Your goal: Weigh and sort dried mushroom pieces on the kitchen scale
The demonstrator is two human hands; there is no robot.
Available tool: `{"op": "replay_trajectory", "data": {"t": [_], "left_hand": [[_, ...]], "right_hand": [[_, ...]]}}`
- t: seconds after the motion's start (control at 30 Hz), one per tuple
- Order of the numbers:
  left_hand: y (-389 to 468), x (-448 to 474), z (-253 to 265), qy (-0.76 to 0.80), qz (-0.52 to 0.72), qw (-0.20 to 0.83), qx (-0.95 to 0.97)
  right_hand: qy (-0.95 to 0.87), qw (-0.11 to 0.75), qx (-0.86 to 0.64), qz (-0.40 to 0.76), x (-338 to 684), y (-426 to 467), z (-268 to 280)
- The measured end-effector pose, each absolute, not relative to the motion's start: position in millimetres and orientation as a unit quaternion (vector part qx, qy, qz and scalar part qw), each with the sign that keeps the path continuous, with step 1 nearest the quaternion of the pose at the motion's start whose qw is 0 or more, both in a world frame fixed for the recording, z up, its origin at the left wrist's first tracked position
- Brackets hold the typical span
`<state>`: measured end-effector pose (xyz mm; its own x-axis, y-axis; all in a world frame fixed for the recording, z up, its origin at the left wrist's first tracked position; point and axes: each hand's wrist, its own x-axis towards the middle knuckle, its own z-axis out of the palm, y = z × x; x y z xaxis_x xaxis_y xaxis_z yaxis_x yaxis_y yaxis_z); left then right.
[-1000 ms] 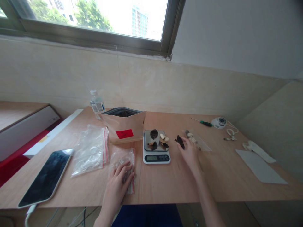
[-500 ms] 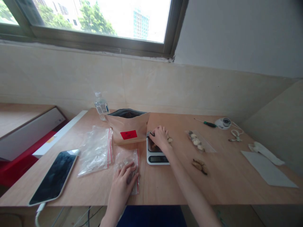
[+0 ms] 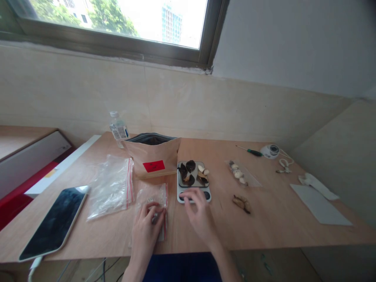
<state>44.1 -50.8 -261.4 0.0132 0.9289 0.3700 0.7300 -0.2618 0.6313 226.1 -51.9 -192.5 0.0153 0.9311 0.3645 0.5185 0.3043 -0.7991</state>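
Observation:
My left hand (image 3: 146,228) lies flat on a small clear zip bag (image 3: 154,197) with a red seal strip, pressing its near end to the table. My right hand (image 3: 199,216) hovers with fingers spread just in front of the small digital scale (image 3: 194,196), holding nothing. Several dark and pale shell-like pieces (image 3: 192,175) rest on the scale's pan. A couple of brown pieces (image 3: 241,203) lie loose on the wood to the right. Beyond them a clear bag with pale pieces (image 3: 241,174) lies flat.
An open brown paper pouch (image 3: 154,156) with a red label stands behind the scale. A larger clear zip bag (image 3: 111,185), a phone (image 3: 54,221) and a water bottle (image 3: 118,129) are at left. A screwdriver (image 3: 249,151), small round device (image 3: 270,150) and grey sheet (image 3: 319,203) sit at right.
My right hand went from the right of the scale onto its pan, then drew back to the scale's near edge. A dark piece was added to the pan; brown pieces appeared on the table.

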Motion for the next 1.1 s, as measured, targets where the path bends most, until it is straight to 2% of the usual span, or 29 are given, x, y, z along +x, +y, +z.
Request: {"op": "replay_trajectory", "data": {"t": [0.07,0.2,0.43,0.7,0.83,0.93,1.1], "left_hand": [[-52.4,46.7,-256.3,0.603,0.389,0.149,0.681],[-62.7,52.0,-241.7,0.631,0.422,0.200,0.620],[-87.5,66.3,-227.4,0.584,0.516,0.332,0.531],[-79.3,64.1,-194.4,0.604,0.640,0.245,0.408],[-73.4,57.9,-185.4,0.604,0.630,0.246,0.422],[-73.9,57.8,-186.0,0.594,0.621,0.254,0.444],[-80.1,57.5,-192.1,0.596,0.593,0.275,0.467]], "right_hand": [[-0.656,0.449,-0.547,0.262,210.0,-68.5,-206.4],[-0.588,0.482,-0.574,0.306,187.3,-85.6,-228.4],[-0.498,0.473,-0.573,0.447,178.9,-95.5,-229.8],[-0.459,0.454,-0.550,0.529,196.4,-101.0,-230.3],[-0.510,0.422,-0.542,0.519,210.3,-107.8,-219.5],[-0.530,0.428,-0.554,0.478,220.6,-108.1,-215.3],[-0.563,0.491,-0.594,0.298,251.6,-81.8,-216.9]]}}
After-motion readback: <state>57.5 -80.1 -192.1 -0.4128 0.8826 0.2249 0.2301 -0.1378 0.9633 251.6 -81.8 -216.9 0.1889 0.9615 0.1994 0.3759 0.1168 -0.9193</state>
